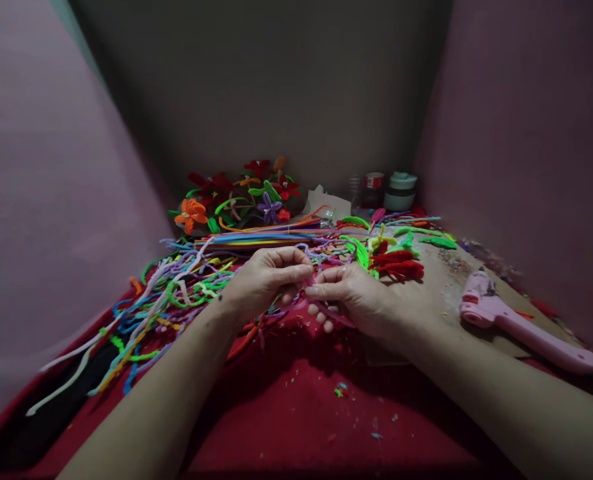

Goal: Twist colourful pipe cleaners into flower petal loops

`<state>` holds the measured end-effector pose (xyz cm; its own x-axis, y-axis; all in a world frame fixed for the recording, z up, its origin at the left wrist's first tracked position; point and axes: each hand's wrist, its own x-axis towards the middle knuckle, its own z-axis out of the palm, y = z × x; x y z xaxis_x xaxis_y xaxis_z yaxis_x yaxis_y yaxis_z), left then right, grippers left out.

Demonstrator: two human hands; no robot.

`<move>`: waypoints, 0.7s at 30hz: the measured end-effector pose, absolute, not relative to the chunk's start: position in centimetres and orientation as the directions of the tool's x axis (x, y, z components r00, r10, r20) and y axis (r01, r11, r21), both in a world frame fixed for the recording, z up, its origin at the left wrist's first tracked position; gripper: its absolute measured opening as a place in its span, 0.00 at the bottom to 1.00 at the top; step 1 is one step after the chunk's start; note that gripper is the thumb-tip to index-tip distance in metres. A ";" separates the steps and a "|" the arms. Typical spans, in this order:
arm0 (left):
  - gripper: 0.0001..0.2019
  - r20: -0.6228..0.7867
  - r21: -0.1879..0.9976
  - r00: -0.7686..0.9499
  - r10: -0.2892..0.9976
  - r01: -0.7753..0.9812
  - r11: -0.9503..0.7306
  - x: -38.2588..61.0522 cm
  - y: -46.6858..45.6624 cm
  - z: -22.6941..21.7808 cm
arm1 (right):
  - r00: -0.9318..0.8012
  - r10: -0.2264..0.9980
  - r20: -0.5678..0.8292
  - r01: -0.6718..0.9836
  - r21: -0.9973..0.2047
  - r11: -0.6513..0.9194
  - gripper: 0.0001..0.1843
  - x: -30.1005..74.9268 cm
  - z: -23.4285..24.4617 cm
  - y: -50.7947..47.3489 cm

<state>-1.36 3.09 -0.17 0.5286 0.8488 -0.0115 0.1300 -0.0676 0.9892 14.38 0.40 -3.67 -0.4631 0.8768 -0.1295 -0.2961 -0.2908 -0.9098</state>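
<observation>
Above the red cloth, my left hand [276,275] and my right hand [354,293] meet with their fingertips almost touching. Both are closed in a pinch on a small pink pipe cleaner [307,283], mostly hidden by the fingers. A pinkish length shows beneath my right hand's fingers; I cannot tell whether it is the same piece. Beyond the hands lies a bundle of straight coloured pipe cleaners [261,237]. Red pipe-cleaner petals [399,265] and bright green leaf shapes [359,252] lie just past my right hand.
A heap of loose pipe cleaners [171,300] spreads left. Finished pipe-cleaner flowers [191,215] stand at the back. A pink hot-glue-gun-like tool [521,323] rests on cardboard [441,287] at right. A lidded pale green jar [400,192] stands behind. Fuzz scraps dot the red cloth [286,427].
</observation>
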 end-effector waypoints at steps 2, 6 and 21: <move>0.09 -0.019 0.983 0.535 0.845 0.163 -0.081 -1.5 3.2 -0.1 | -0.504 0.854 -0.127 -0.320 -0.891 -0.321 0.06 14.4 -3.8 0.5; 0.09 -0.018 0.967 0.534 0.845 0.226 -0.122 -1.5 2.8 0.2 | -0.573 0.808 -0.136 -0.324 -0.868 -0.376 0.06 14.5 -3.8 0.6; 0.12 0.004 0.892 0.536 0.844 0.379 -0.245 -1.0 2.7 0.6 | -0.326 0.945 -0.036 -0.373 -0.913 -0.164 0.07 14.7 -4.0 1.1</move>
<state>-1.02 2.70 0.64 0.5356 0.8445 0.0044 0.3791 -0.2451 0.8923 14.69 1.05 -3.98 -0.3259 0.9447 -0.0360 -0.3734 -0.1637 -0.9131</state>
